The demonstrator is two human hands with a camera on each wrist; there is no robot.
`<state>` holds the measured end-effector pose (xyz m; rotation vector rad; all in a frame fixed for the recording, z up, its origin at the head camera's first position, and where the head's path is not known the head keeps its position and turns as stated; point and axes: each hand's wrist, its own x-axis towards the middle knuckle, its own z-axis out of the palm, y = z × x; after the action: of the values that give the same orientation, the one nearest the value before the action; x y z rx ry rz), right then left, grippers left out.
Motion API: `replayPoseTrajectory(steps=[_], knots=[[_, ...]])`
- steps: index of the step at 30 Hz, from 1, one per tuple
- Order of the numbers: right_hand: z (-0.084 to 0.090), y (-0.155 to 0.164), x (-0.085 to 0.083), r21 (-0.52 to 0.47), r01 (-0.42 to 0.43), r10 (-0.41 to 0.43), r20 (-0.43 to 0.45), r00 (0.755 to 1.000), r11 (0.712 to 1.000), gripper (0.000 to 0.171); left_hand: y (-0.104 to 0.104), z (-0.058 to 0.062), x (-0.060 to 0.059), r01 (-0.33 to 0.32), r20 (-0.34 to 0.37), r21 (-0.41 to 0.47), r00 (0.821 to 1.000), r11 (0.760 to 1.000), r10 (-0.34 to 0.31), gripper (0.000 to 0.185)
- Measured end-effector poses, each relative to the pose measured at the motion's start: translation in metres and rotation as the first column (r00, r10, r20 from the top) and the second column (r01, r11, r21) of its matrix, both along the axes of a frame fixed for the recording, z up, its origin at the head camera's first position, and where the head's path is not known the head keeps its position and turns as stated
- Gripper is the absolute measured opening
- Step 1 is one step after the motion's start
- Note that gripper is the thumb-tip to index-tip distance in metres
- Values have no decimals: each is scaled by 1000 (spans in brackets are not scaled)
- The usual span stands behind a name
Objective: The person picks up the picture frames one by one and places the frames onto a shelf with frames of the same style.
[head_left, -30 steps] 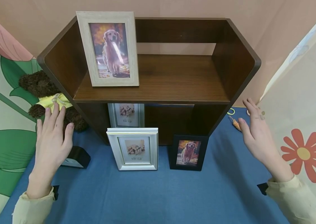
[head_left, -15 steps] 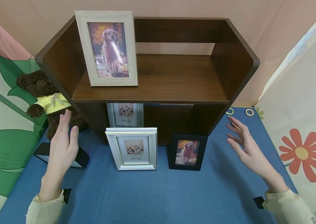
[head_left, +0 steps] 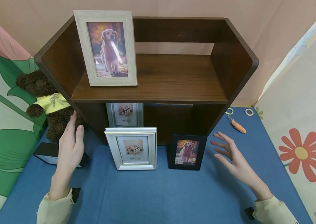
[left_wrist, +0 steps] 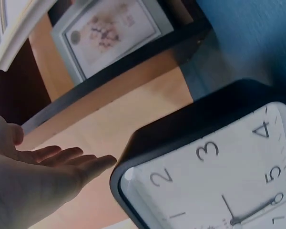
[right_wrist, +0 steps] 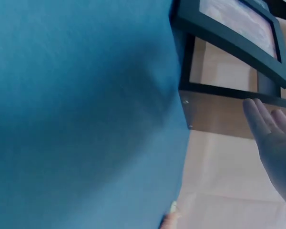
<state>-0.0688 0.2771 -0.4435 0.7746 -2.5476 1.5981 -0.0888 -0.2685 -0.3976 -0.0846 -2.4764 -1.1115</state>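
My left hand [head_left: 71, 149] hovers with straight fingers over a black-cased clock [head_left: 45, 152], whose white numbered dial [left_wrist: 219, 186] fills much of the left wrist view. To the right, my right hand [head_left: 234, 160] hangs above the blue cloth with its fingers spread and nothing in them. It is nearest the small black photo frame [head_left: 202, 152] with a dog picture. Left of that frame stands a silver photo frame [head_left: 108, 149] with a flower picture. A similar frame [head_left: 125, 114] sits behind it in the lower shelf, its top hidden.
A dark wooden shelf unit [head_left: 174, 77] stands at the back, with a large whitish photo frame [head_left: 132, 62] on its upper board. A brown teddy bear [head_left: 52, 104] in yellow leans at the left. A carrot toy [head_left: 237, 126] and rings [head_left: 249, 112] lie at the right on blue cloth [head_left: 152, 199].
Both hands have moved inward, the left to the right and the right to the left and lower. The bear, the clock and the carrot toy are less covered by them.
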Motion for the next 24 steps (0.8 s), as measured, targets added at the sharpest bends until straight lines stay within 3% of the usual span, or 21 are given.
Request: replayPoseTrajectory(steps=[5,9,16,24], knots=[[-10,-6,2,-80,-42,41,-15,999,996,92,6,-1,-3,-12,16,26,1000,1000,12,58],[-17,-10,2,-90,-60,61,10,998,994,94,8,-3,-4,-13,17,49,1000,999,12,59],[-28,-14,2,-67,-91,94,48,994,994,98,10,-8,-7,-3,7,93,1000,996,2,57],[-33,-19,3,-1,-62,61,76,995,998,104,14,-10,-10,-1,-33,85,999,996,3,55]])
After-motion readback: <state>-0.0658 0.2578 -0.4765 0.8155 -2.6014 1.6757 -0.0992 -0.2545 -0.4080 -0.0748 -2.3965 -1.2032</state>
